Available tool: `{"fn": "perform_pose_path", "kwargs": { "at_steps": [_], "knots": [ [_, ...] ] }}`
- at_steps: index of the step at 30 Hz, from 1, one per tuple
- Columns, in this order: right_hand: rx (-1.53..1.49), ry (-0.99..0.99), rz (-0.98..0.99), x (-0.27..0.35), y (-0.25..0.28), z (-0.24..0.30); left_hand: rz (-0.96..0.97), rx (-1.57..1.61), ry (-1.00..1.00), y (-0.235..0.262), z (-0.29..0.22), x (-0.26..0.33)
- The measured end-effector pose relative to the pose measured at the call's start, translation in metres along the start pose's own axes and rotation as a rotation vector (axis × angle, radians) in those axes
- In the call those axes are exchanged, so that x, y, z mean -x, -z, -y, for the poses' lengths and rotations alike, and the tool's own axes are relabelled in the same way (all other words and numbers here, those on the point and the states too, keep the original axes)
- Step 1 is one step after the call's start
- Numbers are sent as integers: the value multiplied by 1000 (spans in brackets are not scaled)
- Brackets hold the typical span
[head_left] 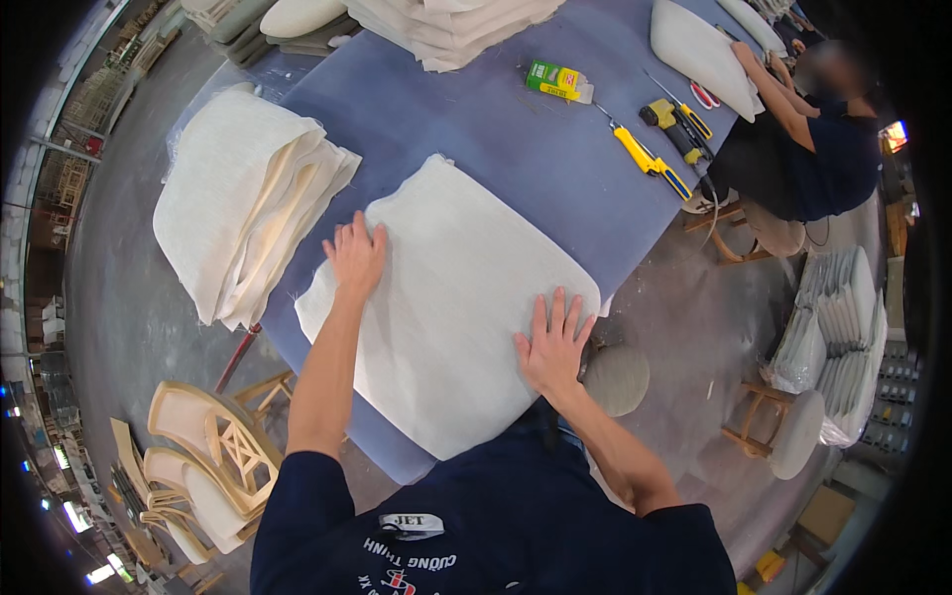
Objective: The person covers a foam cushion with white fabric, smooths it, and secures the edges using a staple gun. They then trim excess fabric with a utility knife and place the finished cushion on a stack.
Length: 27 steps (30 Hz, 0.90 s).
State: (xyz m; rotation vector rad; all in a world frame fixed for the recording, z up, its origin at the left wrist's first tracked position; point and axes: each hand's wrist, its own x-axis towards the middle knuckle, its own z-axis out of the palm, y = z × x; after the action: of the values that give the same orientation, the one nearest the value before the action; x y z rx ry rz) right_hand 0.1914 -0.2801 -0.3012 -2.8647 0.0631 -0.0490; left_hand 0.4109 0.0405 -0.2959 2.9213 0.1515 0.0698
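The left hand (pixel 357 260) lies palm down with its fingers parted, right at the frayed left edge of a pale cloth panel (pixel 446 307); it has hold of nothing that I can see. The right hand (pixel 555 342) is spread wide and flat on the panel near its right corner, gripping nothing either. The panel lies on the blue bench (pixel 426 109), close against the person's body, its near side reaching the bench's edge. To keep the cloth even, I'd say both palms should press lightly and draw apart without dragging the weave askew; that ragged left edge looks likeliest to pucker or slip.

Just beyond the left hand sits a stack of pale pieces (pixel 238 198). Farther up, well apart from the panel, lie a green and yellow box (pixel 558 80), a yellow screwdriver (pixel 650 162), a power tool (pixel 676 129) and scissors (pixel 705 96). Past them, a co-worker (pixel 833 159) handles another pale pad (pixel 694 55).
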Motion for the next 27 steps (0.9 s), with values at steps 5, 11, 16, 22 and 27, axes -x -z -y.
{"fn": "perform_pose_path", "kwargs": {
  "at_steps": [5, 11, 16, 22, 27],
  "knots": [
    [35, -19, 14, 1, -2, 2, 24, 138, 19, -3, -3, -37],
    [0, -13, 5, -1, 1, 8, 34, 187, 24, -12, 0, -45],
    [-185, -74, -50, -2, 1, -1, -16, 234, 3, -31, 14, -51],
    [-468, -575, -340, 66, -2, -66, 126, 415, -62, -48, 41, -63],
    [-902, -598, -544, 98, -56, -25, 290, 544, -77, -51, 46, -70]
  ]
}}
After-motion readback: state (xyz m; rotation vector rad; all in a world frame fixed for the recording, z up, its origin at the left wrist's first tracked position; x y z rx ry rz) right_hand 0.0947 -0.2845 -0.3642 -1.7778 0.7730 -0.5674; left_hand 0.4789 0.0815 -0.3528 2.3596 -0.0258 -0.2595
